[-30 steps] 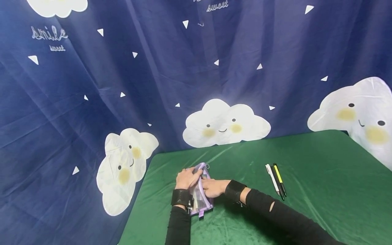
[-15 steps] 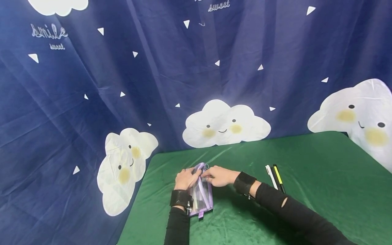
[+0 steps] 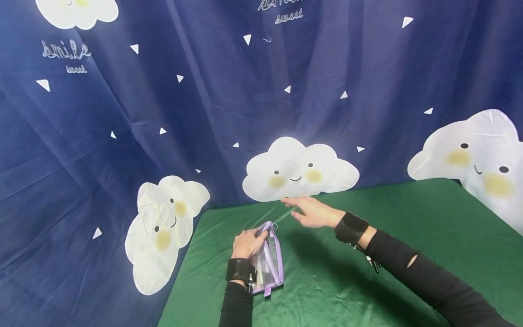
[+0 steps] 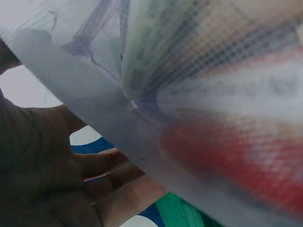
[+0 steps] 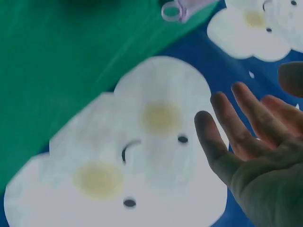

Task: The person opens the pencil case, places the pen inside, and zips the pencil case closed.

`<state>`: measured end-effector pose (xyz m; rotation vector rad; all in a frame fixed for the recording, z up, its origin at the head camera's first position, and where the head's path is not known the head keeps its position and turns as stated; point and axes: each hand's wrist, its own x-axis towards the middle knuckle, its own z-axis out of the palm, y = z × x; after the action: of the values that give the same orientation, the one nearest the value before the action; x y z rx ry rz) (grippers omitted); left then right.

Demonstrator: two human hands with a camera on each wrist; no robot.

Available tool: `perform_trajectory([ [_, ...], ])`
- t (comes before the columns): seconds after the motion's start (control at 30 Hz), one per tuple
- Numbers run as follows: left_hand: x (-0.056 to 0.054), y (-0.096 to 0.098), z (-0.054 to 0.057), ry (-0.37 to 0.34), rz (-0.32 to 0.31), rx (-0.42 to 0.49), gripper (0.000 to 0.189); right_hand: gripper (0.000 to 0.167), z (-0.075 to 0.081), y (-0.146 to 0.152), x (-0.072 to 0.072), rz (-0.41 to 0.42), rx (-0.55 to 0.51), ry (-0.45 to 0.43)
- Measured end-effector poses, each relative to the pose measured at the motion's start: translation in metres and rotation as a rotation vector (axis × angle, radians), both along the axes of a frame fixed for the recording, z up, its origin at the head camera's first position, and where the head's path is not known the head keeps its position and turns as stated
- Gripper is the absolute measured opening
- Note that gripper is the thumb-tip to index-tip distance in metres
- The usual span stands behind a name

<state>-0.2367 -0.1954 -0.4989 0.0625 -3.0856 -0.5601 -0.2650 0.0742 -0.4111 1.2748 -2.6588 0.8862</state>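
A translucent mesh pencil case (image 3: 273, 263) with lilac trim lies on the green cloth in the head view. My left hand (image 3: 246, 244) grips its far left part, thumb on top. Close up in the left wrist view, the pencil case (image 4: 109, 101) shows pale, white and red long items through the mesh; the fingers of the left hand (image 4: 118, 184) lie along its edge. To the right and beyond, my right hand (image 3: 312, 212) hovers above the cloth, fingers extended, holding nothing. The right wrist view also shows this right hand (image 5: 258, 142) with its fingers spread.
Pen tips (image 3: 372, 263) peek out below the right forearm, which hides the rest of the pens. A ring (image 3: 275, 226) hangs at the case's far end. Behind the green table (image 3: 408, 213) hangs a blue curtain (image 3: 212, 113) with cloud prints.
My right hand has come away from the pencil case's opening and moved up and to the right, its fingers straightening. The right arm now covers most of the pens. My left hand stays put.
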Motion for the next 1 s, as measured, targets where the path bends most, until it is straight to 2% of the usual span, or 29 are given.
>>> perform_trajectory([
  [0.23, 0.005, -0.001, -0.004, 0.016, -0.008, 0.005, 0.067, 0.055, 0.018, 0.032, -0.004, -0.09, -0.072, 0.11],
  [0.5, 0.003, 0.0, 0.001, 0.027, -0.003, 0.0, 0.067, 0.053, 0.031, 0.06, -0.01, -0.161, -0.1, 0.241],
  [0.6, 0.004, 0.0, 0.002, 0.02, -0.003, 0.003, 0.066, 0.054, 0.031, 0.071, -0.01, -0.218, -0.096, 0.266],
  [0.73, 0.005, 0.0, 0.004, 0.024, -0.001, 0.01, 0.066, 0.05, 0.027, 0.085, -0.011, -0.347, -0.103, 0.299],
  [0.83, 0.004, -0.001, 0.003, 0.026, 0.002, 0.003, 0.066, 0.047, 0.024, 0.095, -0.01, -0.427, -0.107, 0.289],
  [1.0, 0.001, -0.002, 0.001, 0.013, -0.002, -0.015, 0.067, 0.048, 0.017, 0.114, -0.01, -0.494, -0.083, 0.25],
])
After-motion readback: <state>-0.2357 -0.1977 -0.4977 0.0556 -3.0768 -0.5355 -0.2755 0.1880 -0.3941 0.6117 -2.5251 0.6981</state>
